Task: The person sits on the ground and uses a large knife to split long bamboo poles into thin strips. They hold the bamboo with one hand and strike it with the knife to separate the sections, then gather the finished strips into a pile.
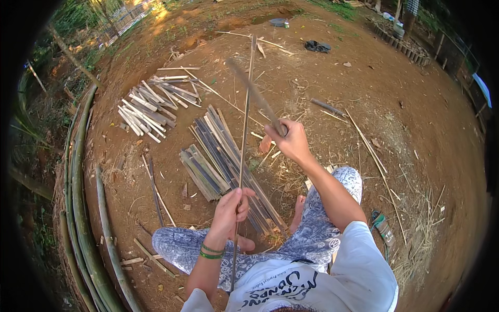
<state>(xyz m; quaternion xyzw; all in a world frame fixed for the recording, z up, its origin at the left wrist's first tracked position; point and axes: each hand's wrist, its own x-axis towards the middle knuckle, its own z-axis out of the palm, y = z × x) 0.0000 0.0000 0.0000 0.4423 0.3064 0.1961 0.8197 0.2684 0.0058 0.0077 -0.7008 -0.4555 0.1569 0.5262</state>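
Observation:
My left hand (227,210), with green bands at its wrist, pinches a long thin bamboo strip (244,140) that stands nearly upright, its lower end against my clothes. A long grey blade, a machete by its shape (262,106), is in my right hand (290,141), whose fingers are wrapped round its handle. The blade slants up and left, blurred, and crosses the strip's upper part; whether they touch I cannot tell. Beyond my left hand lies a stack of long dark bamboo strips (215,135), with a shorter bundle of split bamboo (205,174) beside it.
A heap of short pale bamboo pieces (148,106) lies farther left. Long green bamboo poles (78,177) run along the left side. By my right knee is a green-and-grey item (383,229). A black cloth-like thing (317,47) and a basin (279,22) lie far off.

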